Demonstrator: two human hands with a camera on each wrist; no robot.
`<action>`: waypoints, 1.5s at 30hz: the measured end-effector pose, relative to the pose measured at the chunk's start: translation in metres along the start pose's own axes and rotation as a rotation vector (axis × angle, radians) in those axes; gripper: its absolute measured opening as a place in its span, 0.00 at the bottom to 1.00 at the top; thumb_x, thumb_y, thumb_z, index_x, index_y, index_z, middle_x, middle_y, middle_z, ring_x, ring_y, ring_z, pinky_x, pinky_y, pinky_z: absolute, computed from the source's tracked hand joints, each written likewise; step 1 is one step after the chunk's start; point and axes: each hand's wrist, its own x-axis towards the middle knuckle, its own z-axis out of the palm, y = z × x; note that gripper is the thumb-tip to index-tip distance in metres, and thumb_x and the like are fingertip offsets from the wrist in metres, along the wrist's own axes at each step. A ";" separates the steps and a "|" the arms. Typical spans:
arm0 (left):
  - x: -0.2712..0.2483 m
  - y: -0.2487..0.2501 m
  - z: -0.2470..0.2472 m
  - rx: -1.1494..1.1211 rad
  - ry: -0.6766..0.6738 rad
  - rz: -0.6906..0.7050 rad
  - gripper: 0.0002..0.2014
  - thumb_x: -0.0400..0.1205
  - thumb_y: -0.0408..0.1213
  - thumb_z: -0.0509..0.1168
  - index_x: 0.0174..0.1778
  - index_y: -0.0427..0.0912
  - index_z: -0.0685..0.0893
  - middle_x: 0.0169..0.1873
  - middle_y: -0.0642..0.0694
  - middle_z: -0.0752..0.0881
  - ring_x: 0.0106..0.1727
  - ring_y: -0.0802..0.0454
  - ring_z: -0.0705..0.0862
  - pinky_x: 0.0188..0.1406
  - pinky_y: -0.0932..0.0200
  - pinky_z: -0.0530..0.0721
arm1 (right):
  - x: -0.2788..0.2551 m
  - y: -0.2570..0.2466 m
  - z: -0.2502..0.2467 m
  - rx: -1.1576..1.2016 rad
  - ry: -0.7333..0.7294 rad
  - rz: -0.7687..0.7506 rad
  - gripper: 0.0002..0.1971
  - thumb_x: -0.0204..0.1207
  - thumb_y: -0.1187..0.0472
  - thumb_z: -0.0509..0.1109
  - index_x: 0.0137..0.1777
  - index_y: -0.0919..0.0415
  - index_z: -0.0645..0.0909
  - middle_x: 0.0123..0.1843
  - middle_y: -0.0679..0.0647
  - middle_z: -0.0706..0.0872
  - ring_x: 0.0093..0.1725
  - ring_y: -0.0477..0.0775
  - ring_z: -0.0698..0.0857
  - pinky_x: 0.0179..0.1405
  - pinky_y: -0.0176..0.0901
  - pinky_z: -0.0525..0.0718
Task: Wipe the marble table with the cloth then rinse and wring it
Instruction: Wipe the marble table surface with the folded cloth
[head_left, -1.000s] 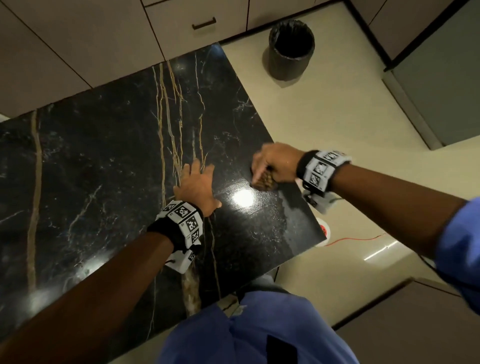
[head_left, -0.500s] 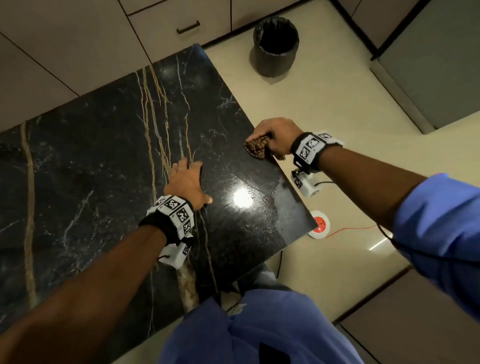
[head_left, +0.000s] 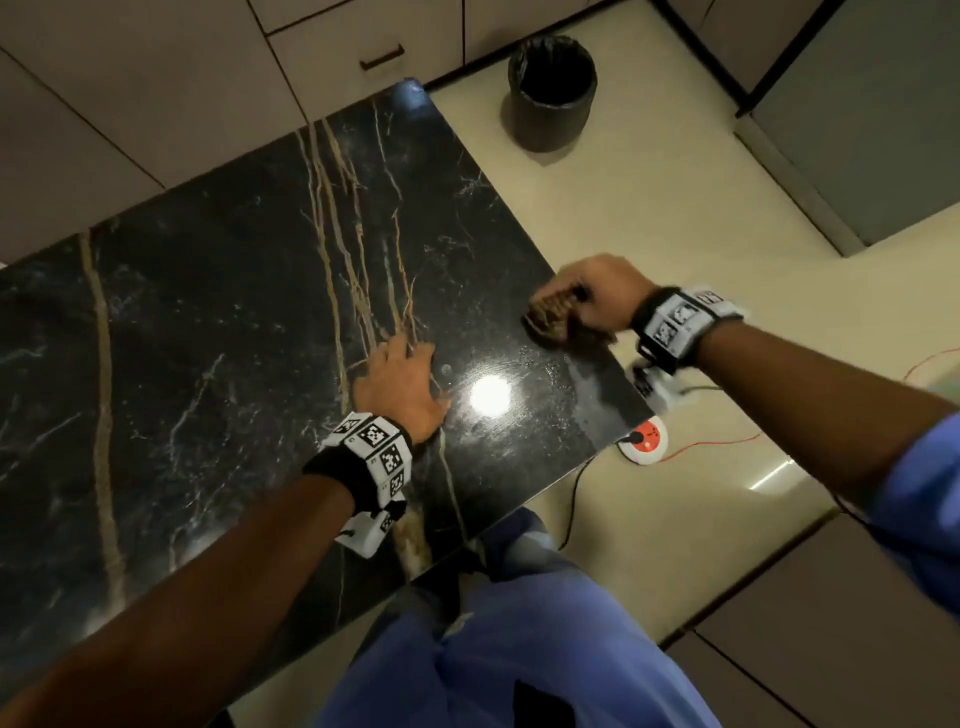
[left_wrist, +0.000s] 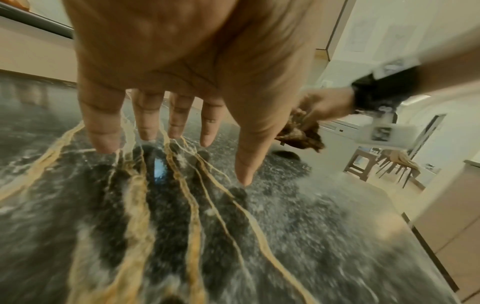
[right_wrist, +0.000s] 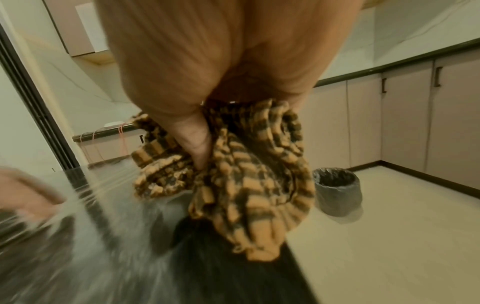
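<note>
Cloth (right_wrist: 249, 181): your orange-and-dark checked rag, bunched into a crumpled wad, gripped in your right hand (head_left: 597, 296), its lower folds on the stone at the right edge.
Tabletop (head_left: 234, 312): black polished marble with gold and white veins, glossy.

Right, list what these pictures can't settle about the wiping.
- Whether the cloth touches the table: head view too small, right wrist view blurred.
- Right hand fingers: buried in cloth.
- Table's left end: cut off by the head view's edge.
- Left hand contact: palm side hidden.
</note>
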 end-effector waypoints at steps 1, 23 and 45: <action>-0.005 -0.002 0.003 0.007 0.000 0.004 0.36 0.74 0.53 0.72 0.77 0.51 0.66 0.78 0.45 0.62 0.79 0.41 0.61 0.68 0.36 0.75 | 0.020 -0.015 -0.002 -0.012 0.042 -0.033 0.22 0.71 0.70 0.68 0.60 0.48 0.87 0.55 0.54 0.90 0.55 0.56 0.86 0.56 0.46 0.81; -0.032 -0.034 0.034 -0.098 -0.155 0.101 0.50 0.70 0.41 0.80 0.83 0.48 0.57 0.84 0.42 0.46 0.84 0.34 0.44 0.73 0.25 0.64 | -0.074 -0.054 0.051 -0.128 -0.324 0.046 0.28 0.62 0.74 0.67 0.55 0.44 0.90 0.50 0.45 0.92 0.49 0.49 0.88 0.47 0.35 0.77; -0.038 -0.023 0.018 -0.118 -0.124 0.020 0.51 0.64 0.40 0.83 0.81 0.47 0.63 0.82 0.44 0.57 0.83 0.37 0.54 0.75 0.37 0.67 | -0.092 -0.059 0.065 -0.309 -0.589 -0.396 0.22 0.70 0.64 0.73 0.59 0.39 0.86 0.59 0.41 0.86 0.63 0.49 0.79 0.60 0.42 0.78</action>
